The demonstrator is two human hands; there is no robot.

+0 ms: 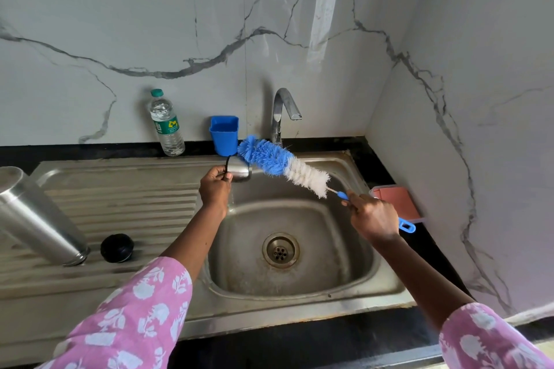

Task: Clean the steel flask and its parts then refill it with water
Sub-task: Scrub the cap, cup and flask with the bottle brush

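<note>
My left hand (214, 187) grips the steel cup lid (239, 171) of the flask by its dark handle, held over the far left of the sink basin (338, 275). A thin stream of water falls from the cup. My right hand (373, 217) holds the blue handle of a long bottle brush (281, 163), whose blue and white bristles touch the cup's rim. The steel flask body (33, 219) lies tilted on the drainboard at the left, mouth toward the basin. A black stopper (117, 248) sits beside the flask's mouth.
A tap (283, 112) stands behind the basin, with no water running from it. A blue plastic holder (224, 135) and a clear water bottle (167, 126) stand at the back wall. A pink box (398, 199) lies on the black counter at the right. The drain (281, 250) is open.
</note>
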